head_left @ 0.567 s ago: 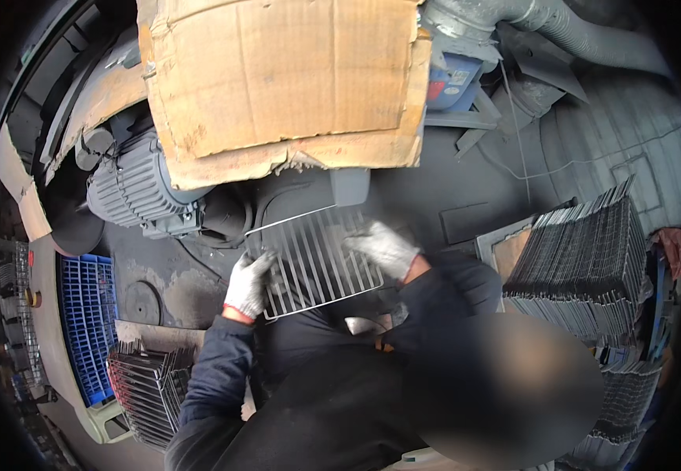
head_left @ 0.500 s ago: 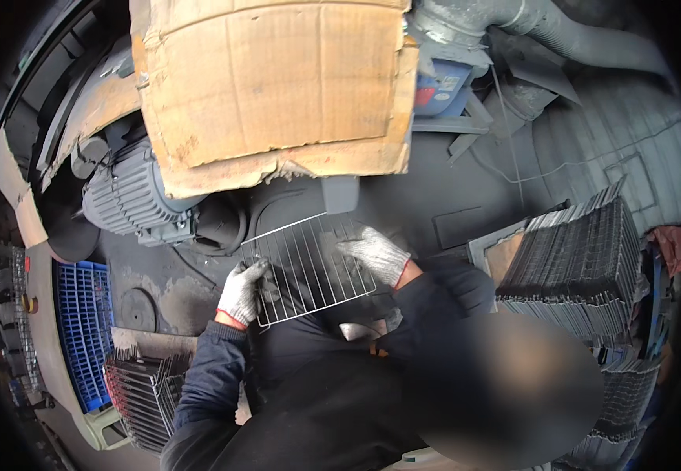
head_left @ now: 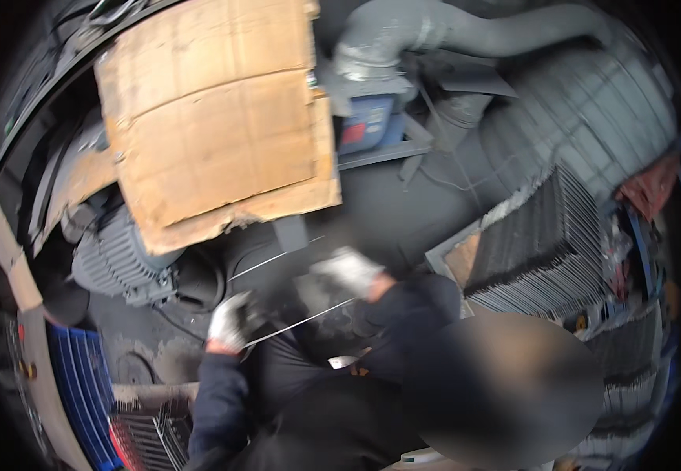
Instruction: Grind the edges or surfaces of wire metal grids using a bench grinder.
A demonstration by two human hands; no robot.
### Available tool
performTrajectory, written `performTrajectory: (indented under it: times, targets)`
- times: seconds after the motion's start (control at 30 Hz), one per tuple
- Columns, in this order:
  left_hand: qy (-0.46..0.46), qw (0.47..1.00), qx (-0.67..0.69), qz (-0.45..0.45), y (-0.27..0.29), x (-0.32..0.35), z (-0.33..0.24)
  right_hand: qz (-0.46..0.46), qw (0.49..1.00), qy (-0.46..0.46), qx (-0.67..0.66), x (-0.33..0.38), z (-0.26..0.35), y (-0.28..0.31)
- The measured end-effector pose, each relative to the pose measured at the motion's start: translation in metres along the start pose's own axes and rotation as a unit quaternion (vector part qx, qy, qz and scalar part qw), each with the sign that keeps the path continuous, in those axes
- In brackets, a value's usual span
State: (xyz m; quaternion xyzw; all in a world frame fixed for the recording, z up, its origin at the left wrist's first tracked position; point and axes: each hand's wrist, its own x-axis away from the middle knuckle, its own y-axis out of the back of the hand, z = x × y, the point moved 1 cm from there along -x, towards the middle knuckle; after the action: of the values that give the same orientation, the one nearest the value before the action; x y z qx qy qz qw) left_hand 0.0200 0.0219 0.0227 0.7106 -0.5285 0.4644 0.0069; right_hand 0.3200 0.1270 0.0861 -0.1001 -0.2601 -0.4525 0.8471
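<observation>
Both hands wear pale work gloves and hold a wire grid rack [head_left: 289,294] between them, low in the middle of the view. The left hand [head_left: 230,320] has its grip clenched on the rack's near left corner, where a thin bright wire edge runs from the glove up and to the right. The right hand [head_left: 348,271] has its grip closed over the rack's right side, a little higher and farther out than the left. The rack is heavily blurred, so only its two long edge wires read clearly, one from the left glove toward the right sleeve, the other higher, slanting up toward the cardboard; whether it is flat or tilted cannot be told for sure. Dark sleeves lead back from both gloves to the lower edge. Just beyond the rack, a large torn sheet of brown cardboard [head_left: 215,118] lies across the upper left, its ragged lower edge near the rack's far wire. Under the cardboard's left corner sits a grey ribbed electric motor [head_left: 116,263], well to the left of the left hand. To the right, apart from the right hand, stands a tall stack of dark wire racks [head_left: 536,235]. A blue slatted crate [head_left: 81,377] shows at the lower left, and a grey duct [head_left: 403,39] curves across the top.
</observation>
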Motion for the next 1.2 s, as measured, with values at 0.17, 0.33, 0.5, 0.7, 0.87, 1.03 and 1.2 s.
performTrajectory:
  times: [0.17,0.33,0.5,0.7,0.87,1.03,1.2]
  targets:
    - [-0.131,0.989,0.038,0.057,0.064,0.070,-0.003,0.095,0.974,0.161,-0.126,-0.017,-0.020,-0.073]
    - [-0.198,0.969,0.004,0.146,0.079,0.095,0.035,0.123,0.979,0.159,-0.029,0.069,0.002,-0.049]
    - [-0.175,0.941,0.092,0.274,0.025,0.086,0.086,-0.102,0.969,0.214,-0.070,0.255,0.081,0.013]
    - [-0.149,0.942,0.043,0.298,-0.051,0.091,0.097,-0.523,0.583,0.614,0.098,0.395,0.091,0.110]
    - [-0.002,0.985,-0.021,0.169,-0.044,0.077,0.126,-0.638,0.443,0.362,0.515,0.423,0.066,0.173]
    - [0.020,0.987,0.041,0.154,-0.046,0.089,0.121,-0.607,0.352,0.199,0.684,0.419,0.039,0.213]
    - [0.049,0.989,0.052,0.128,-0.031,0.077,0.121,-0.591,0.364,0.179,0.698,0.405,0.021,0.228]
